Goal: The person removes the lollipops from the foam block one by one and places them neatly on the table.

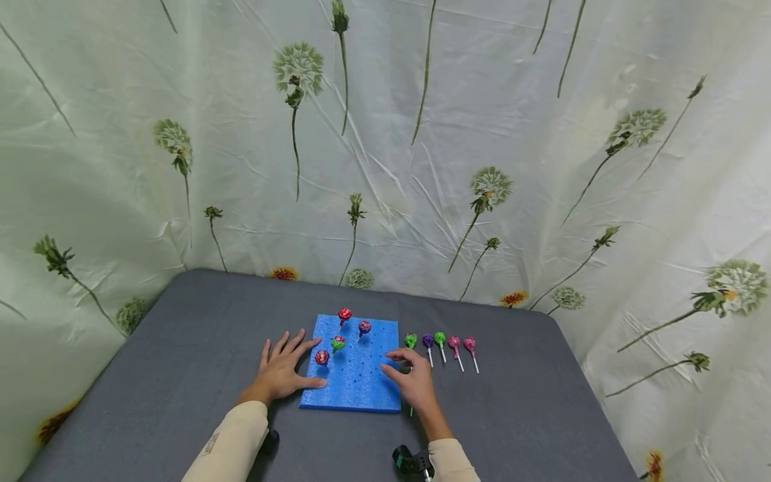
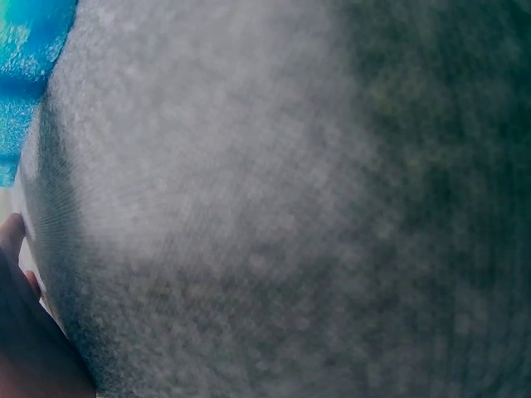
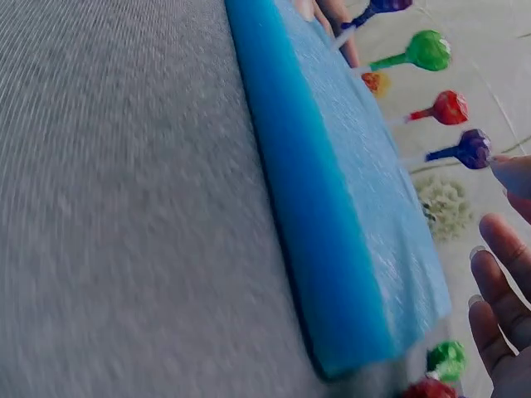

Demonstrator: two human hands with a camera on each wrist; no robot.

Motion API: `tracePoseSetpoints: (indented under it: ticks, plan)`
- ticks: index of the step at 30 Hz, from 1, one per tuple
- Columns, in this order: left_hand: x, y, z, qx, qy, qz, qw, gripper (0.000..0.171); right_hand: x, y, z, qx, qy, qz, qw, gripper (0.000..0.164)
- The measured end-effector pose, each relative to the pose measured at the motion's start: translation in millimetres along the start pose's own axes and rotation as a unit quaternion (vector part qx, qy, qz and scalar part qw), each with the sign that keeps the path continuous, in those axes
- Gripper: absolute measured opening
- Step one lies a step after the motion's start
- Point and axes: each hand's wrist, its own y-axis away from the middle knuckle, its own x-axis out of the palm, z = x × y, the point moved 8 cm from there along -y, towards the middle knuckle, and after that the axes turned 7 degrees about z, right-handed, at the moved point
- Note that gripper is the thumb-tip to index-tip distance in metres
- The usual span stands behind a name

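Observation:
A blue foam board [image 1: 361, 391] dotted with small holes lies on the table. Standing in it are two red lollipops [image 1: 345, 313] [image 1: 322, 358], a green lollipop [image 1: 338, 343] and a purple-and-red lollipop [image 1: 364, 327]. My left hand [image 1: 280, 371] rests at the board's left side, fingers spread, with thumb and index fingertip on its edge. Over the right edge hovers my right hand [image 1: 414, 381], fingers loosely bent, thumb and index apart and nothing visible between them. In the right wrist view its fingers [image 3: 498, 290] appear beside the board's lollipops; no grip shows.
Right of the board, several wrapped lollipops lie in a row, among them a purple one [image 1: 427, 341], a green one [image 1: 440, 338] and a pink one [image 1: 470, 344]. My right hand partly covers more there. A patterned curtain [image 1: 385, 167] hangs behind the grey table [image 1: 512, 415].

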Motion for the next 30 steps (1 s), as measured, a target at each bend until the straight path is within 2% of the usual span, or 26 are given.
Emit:
tracePoseSetpoints:
  ticks: [6, 9, 21, 25, 30]
  plan:
    - [-0.4, 2.3, -0.6, -0.001, 0.0, 0.005, 1.0, 0.1, 15, 1, 30, 0.015, -0.046, 0.039, 0.998, 0.021]
    - [-0.7, 3.4, -1.8, 0.0, -0.003, 0.002, 1.0, 0.099, 22, -1, 37, 0.016, -0.06, 0.045, 0.997, 0.023]
    - [-0.1, 0.7, 2.3, 0.002, -0.003, -0.016, 0.9999, 0.101, 46, -19, 49, -0.005, -0.108, 0.074, 0.991, 0.03]
    - [-1.0, 0.3, 2.0, 0.002, -0.002, -0.008, 1.0, 0.1, 53, -23, 52, -0.002, -0.132, 0.08, 0.988, 0.032]
    - [-0.6, 0.7, -1.5, -0.005, -0.007, 0.0, 1.0, 0.099, 62, -23, 51, 0.004, -0.128, 0.083, 0.988, 0.036]
